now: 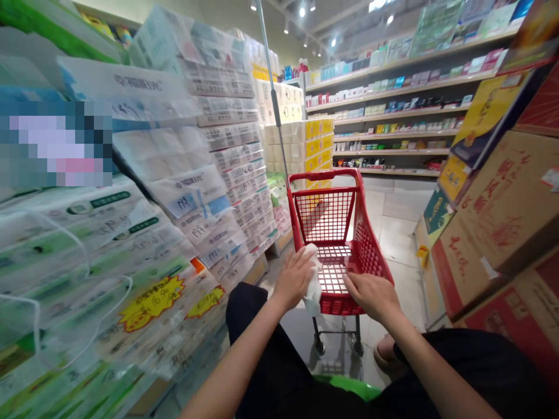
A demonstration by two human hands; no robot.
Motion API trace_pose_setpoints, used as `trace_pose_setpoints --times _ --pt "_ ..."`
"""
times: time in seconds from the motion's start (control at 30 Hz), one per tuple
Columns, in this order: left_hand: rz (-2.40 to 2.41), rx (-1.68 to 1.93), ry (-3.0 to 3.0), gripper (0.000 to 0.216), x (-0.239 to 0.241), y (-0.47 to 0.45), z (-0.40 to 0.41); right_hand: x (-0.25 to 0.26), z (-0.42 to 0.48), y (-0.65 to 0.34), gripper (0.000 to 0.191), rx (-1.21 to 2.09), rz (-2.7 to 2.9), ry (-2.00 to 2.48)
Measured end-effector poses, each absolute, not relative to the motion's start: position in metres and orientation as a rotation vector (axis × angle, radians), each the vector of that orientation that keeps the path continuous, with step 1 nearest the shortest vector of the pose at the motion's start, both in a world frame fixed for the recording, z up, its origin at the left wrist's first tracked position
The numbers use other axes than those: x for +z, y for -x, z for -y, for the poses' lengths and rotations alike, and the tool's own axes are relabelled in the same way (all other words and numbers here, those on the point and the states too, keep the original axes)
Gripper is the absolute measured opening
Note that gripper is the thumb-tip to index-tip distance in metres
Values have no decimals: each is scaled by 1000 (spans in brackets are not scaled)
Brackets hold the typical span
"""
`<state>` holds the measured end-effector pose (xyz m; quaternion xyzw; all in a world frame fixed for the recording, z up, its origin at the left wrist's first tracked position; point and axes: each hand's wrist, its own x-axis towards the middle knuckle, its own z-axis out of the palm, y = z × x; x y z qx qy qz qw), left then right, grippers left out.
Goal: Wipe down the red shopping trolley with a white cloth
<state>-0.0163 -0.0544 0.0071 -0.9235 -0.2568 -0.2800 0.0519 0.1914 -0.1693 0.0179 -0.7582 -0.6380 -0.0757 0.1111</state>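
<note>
A small red plastic shopping cart [335, 251] stands between my knees, its basket a grid of square holes. At its left near side, my left hand [294, 279] presses a crumpled white wipe [312, 291] against the rim. Part of the wipe hangs down below my fingers. Over on the right, my right hand [374, 297] grips the near right edge of the basket, with the thumb pointing inward. Its other fingertips are hidden behind the hand. A thin metal pole [275, 93] rises from the cart's far left corner.
Stacked tissue packs [236, 151] with yellow price signs [152, 302] line the left side. Cardboard boxes [502, 215] are piled on the right. Shelves of small goods [393, 110] span the back beyond the tiled floor [395, 233]. A white cable [105, 326] hangs at the left.
</note>
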Motion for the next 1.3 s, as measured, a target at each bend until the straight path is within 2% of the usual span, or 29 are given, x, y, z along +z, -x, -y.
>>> trace_pose_setpoints --times 0.27,0.4,0.67,0.9,1.3 --pt "744 -827 2795 37 -13 4 123 12 168 -183 54 -319 1877 2183" --pt "746 -805 2801 20 -12 -22 122 3 166 -180 49 -362 1917 2045" --pt "487 -774 2782 26 -14 1 100 1 167 -186 48 -327 1898 2024" --pt "621 -786 2686 30 -16 51 73 2 165 -178 50 -260 1908 2010" --pt "720 -847 2805 21 -34 -31 113 15 158 -172 52 -133 1887 1877"
